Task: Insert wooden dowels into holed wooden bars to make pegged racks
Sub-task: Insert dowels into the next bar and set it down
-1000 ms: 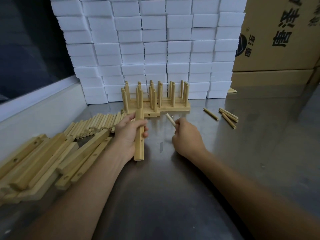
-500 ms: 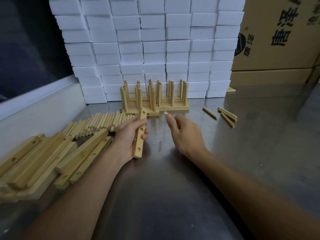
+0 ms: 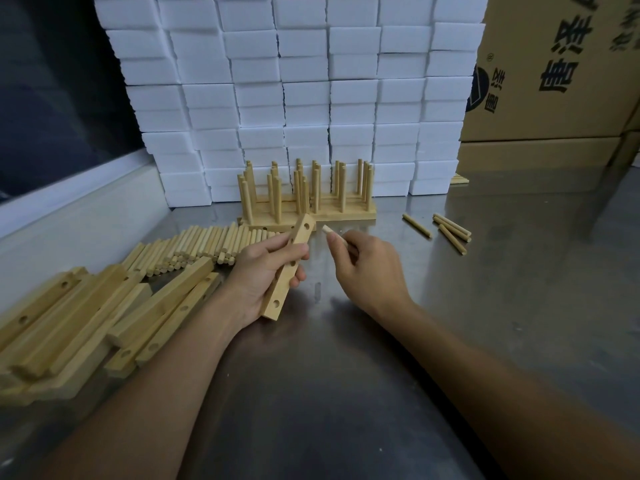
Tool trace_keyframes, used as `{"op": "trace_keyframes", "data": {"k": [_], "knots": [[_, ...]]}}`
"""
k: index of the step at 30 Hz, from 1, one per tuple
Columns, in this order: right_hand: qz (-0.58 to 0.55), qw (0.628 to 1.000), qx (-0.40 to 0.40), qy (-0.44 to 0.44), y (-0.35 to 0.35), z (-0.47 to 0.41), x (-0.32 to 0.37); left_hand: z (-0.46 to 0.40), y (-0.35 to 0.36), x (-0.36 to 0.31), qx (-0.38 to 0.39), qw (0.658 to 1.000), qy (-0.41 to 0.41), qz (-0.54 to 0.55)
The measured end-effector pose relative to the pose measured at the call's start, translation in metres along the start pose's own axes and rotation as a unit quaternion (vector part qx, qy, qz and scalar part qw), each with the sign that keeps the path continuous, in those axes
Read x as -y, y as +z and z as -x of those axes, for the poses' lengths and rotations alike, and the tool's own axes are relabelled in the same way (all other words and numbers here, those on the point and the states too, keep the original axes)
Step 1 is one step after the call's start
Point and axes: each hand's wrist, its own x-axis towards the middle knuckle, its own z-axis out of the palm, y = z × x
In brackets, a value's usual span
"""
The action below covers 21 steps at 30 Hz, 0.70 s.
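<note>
Steel, grey and reflective, is the surface (image 3: 346, 393) I work over, seen from the head view. My left hand (image 3: 263, 275) is wrapped around a short wooden bar (image 3: 289, 271), fingers closed on its middle, holding it tilted above the surface near the centre. Three round holes show along the bar's face. My right hand (image 3: 370, 268) is just beside it, fingers pinched shut on one dowel (image 3: 334, 234); the dowel's pale end points toward the bar's upper end and sits close to it, not touching.

Toward the far edge of the surface stand the finished racks (image 3: 308, 206), bars with upright pegs, set against a wall of white foam blocks (image 3: 294, 81). Along the left edge lies a heap of spare holed bars (image 3: 97, 317), and behind it a row of loose dowels (image 3: 207, 244) lying side by side. Four more stray dowels (image 3: 450, 230) lie to the right of the racks, well apart from my hands. Cardboard boxes (image 3: 561, 81) with printed characters fill the far right corner.
</note>
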Motion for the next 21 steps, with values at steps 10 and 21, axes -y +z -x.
{"op": "trace_keyframes", "data": {"k": [10,21], "knots": [[0.004,0.997,0.048,-0.061,0.0,0.003,0.002,-0.002,-0.004,0.001,0.057,0.998,0.013,-0.027],[0.245,0.962,0.08,-0.09,-0.011,0.005,0.004,0.005,-0.001,-0.005,0.037,0.974,0.044,-0.219]]}}
